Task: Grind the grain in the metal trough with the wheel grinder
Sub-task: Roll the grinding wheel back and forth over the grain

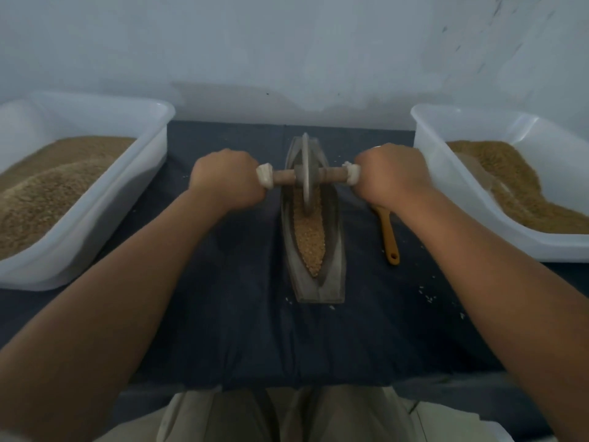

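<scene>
A boat-shaped metal trough (pixel 334 250) lies lengthwise on the dark cloth in front of me. Golden grain (pixel 309 237) fills its groove from the middle to the near tip. The wheel grinder (pixel 306 177) stands upright in the far half of the groove, its wooden axle crossing the trough. My left hand (pixel 226 181) grips the axle's cloth-wrapped left end. My right hand (pixel 393 177) grips the wrapped right end. Both fists hide the handle tips.
A white plastic tub (pixel 105 199) with brownish grain sits at the left, another white tub (pixel 452 193) with grain at the right. A yellow wooden spoon (pixel 390 240) lies right of the trough, partly under my right wrist. Loose grains dot the dark cloth (pixel 242 314).
</scene>
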A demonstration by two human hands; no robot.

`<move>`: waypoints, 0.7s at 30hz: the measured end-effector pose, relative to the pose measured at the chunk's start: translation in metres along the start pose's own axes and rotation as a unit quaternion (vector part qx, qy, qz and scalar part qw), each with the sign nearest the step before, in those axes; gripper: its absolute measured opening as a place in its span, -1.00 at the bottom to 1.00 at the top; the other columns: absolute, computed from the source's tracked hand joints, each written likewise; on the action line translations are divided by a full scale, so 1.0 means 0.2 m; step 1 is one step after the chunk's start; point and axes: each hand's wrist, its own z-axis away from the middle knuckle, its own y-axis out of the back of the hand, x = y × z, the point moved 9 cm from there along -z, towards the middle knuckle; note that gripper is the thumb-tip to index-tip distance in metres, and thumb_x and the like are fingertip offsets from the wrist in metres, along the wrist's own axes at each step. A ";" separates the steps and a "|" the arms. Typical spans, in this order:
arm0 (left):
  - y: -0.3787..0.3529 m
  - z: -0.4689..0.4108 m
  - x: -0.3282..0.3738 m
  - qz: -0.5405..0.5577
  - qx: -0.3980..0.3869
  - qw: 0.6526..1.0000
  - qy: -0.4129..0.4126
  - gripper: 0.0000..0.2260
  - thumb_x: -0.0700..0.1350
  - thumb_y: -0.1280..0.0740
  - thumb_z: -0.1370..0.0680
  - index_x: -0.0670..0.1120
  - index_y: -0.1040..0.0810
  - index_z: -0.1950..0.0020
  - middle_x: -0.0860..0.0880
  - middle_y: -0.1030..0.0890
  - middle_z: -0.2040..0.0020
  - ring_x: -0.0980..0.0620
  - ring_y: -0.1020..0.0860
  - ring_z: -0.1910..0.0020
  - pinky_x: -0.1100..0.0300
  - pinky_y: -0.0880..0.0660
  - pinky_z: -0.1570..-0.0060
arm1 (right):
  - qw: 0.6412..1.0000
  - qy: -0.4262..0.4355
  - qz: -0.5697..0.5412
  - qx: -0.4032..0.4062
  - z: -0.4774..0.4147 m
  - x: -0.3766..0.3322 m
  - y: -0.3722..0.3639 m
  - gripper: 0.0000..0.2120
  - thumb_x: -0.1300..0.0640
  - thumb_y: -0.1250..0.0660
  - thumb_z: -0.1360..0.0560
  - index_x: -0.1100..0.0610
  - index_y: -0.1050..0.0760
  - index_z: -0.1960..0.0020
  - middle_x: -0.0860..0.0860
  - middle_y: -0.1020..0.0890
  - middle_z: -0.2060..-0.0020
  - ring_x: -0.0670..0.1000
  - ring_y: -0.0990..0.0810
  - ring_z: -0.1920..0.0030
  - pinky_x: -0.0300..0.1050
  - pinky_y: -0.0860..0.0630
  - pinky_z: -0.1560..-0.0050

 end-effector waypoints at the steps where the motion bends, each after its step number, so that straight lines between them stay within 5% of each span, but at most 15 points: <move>1: -0.01 0.03 0.00 0.005 -0.018 1.000 -0.007 -0.76 0.14 -0.29 -0.45 0.00 -0.50 0.29 0.01 -0.57 0.26 -0.07 -0.51 0.32 0.11 -0.42 0.27 | 1.000 0.002 -0.005 -0.004 0.04 0.00 0.00 -0.62 -0.07 -0.37 -0.58 -0.01 -0.38 0.35 -0.04 -0.47 0.41 -0.03 -0.42 0.41 -0.09 -0.37 0.33; 4: -0.01 0.24 0.00 0.008 -0.025 0.999 -0.048 -0.71 0.21 -0.27 -0.43 0.03 -0.49 0.35 0.08 -0.53 0.38 0.04 -0.48 0.42 0.19 -0.32 0.42 | 1.000 0.025 -0.014 -0.013 0.24 0.00 -0.01 -0.66 -0.12 -0.38 -0.60 0.00 -0.47 0.29 -0.04 -0.52 0.37 -0.05 -0.41 0.39 -0.09 -0.36 0.31; 8: 0.09 0.41 0.04 -0.035 0.072 0.992 -0.101 -0.65 0.21 -0.25 -0.41 0.04 -0.35 0.46 0.11 -0.38 0.53 0.06 -0.36 0.58 0.30 -0.19 0.48 | 0.997 0.045 -0.058 0.037 0.46 -0.01 0.04 -0.62 -0.18 -0.35 -0.55 -0.04 -0.44 0.37 -0.11 -0.39 0.53 -0.06 -0.36 0.53 -0.18 -0.31 0.48; 14: 0.05 0.03 0.02 -0.013 -0.011 1.000 -0.015 -0.74 0.13 -0.32 -0.43 -0.02 -0.49 0.34 0.00 -0.55 0.36 -0.06 -0.53 0.39 0.16 -0.39 0.37 | 1.000 -0.018 -0.014 0.006 0.06 0.01 -0.03 -0.60 -0.10 -0.26 -0.62 0.00 -0.38 0.36 -0.03 -0.45 0.43 0.01 -0.45 0.40 -0.13 -0.23 0.36; 16: 0.04 0.02 0.02 -0.009 -0.019 1.000 -0.014 -0.74 0.13 -0.31 -0.44 -0.03 -0.49 0.31 -0.02 -0.56 0.32 -0.07 -0.53 0.36 0.14 -0.40 0.35 | 1.000 -0.017 -0.016 0.002 0.02 0.01 -0.01 -0.59 -0.08 -0.29 -0.62 0.01 -0.36 0.36 -0.02 -0.45 0.42 -0.01 -0.41 0.41 -0.15 -0.21 0.38; 20: 0.03 0.25 0.02 0.008 -0.028 0.998 -0.052 -0.67 0.23 -0.18 -0.43 0.01 -0.46 0.33 0.05 -0.53 0.35 -0.02 -0.50 0.38 0.13 -0.38 0.37 | 0.999 0.029 -0.014 -0.018 0.26 -0.02 0.02 -0.65 -0.08 -0.38 -0.59 0.01 -0.43 0.32 -0.02 -0.50 0.40 0.03 -0.48 0.40 -0.07 -0.48 0.32; 21: 0.05 0.34 0.02 0.005 -0.003 0.998 -0.069 -0.64 0.27 -0.12 -0.42 0.02 -0.42 0.37 0.06 -0.48 0.40 -0.02 -0.47 0.42 0.15 -0.34 0.40 | 0.999 0.047 -0.012 0.011 0.35 -0.03 0.06 -0.65 -0.09 -0.42 -0.55 -0.01 -0.44 0.34 -0.05 -0.46 0.45 -0.01 -0.42 0.47 -0.14 -0.40 0.41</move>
